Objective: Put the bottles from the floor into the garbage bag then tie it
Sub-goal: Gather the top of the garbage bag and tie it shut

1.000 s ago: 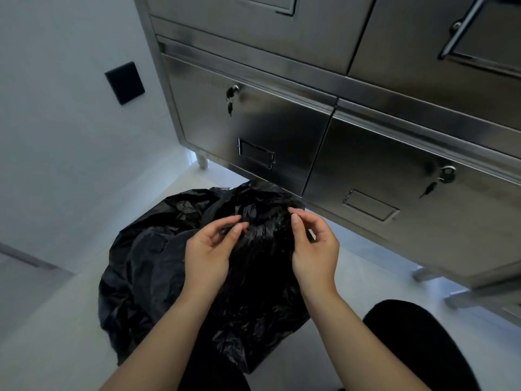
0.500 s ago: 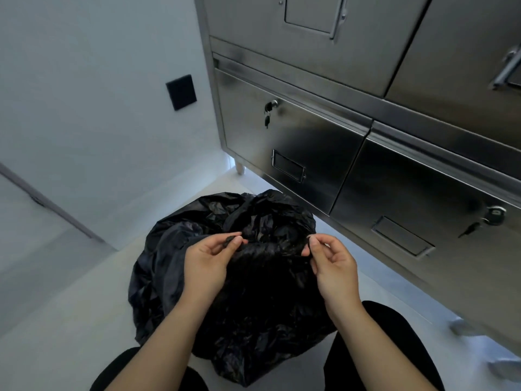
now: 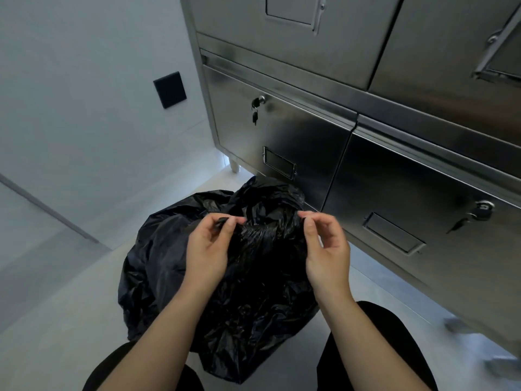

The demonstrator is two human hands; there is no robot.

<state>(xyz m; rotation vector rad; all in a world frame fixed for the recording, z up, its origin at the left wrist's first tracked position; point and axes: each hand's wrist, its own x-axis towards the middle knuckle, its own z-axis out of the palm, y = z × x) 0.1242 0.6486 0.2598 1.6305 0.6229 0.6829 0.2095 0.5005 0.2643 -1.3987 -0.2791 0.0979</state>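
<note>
A full black garbage bag (image 3: 158, 266) sits on the pale floor between my knees. Its top is gathered into a bunched neck between my hands. My left hand (image 3: 207, 246) pinches a black strip of the bag's top between thumb and fingers. My right hand (image 3: 327, 246) pinches the opposite side of the gathered plastic. No bottles show; the bag hides whatever is inside it.
A stainless steel cabinet (image 3: 310, 153) with locked drawers and hanging keys (image 3: 255, 114) stands right behind the bag. A white wall with a black square plate (image 3: 169, 89) is at the left. My dark-trousered knees (image 3: 375, 348) frame the bag.
My hands have drawn slightly apart while pinching the bag's top, stretching the gathered plastic. The camera has shifted, so the cabinet sits further right and higher.
</note>
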